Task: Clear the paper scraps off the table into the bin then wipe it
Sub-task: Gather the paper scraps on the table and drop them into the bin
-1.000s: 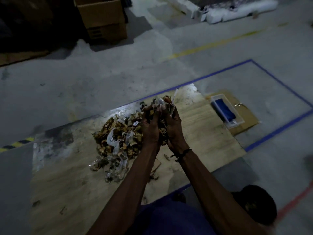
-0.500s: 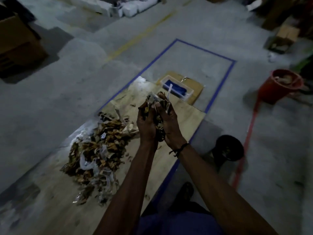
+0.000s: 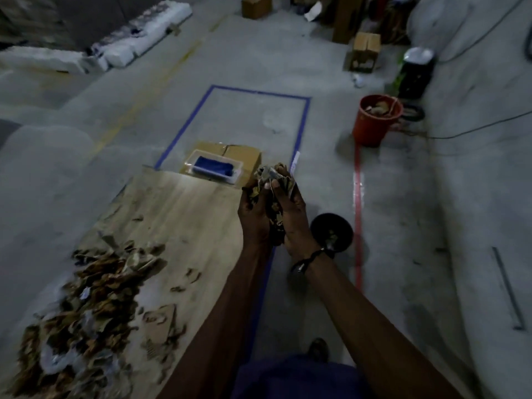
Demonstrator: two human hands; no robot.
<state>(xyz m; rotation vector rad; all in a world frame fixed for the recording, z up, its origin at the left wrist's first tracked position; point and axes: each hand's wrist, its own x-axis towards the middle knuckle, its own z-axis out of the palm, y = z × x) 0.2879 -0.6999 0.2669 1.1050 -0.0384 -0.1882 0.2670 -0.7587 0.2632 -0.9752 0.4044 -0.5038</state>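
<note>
Both hands, left and right, gripped one bunch of scraps beyond the tabletop edge; a big pile remained; bin well apart; wiping not begun.

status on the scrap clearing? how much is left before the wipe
Early. Done: the red bin already holds some scraps. In hand: the left hand and right hand cup a handful of scraps past the table edge. Left: the big scrap pile, loose bits, then wiping; the blue cloth lies untouched in its tray.
</note>
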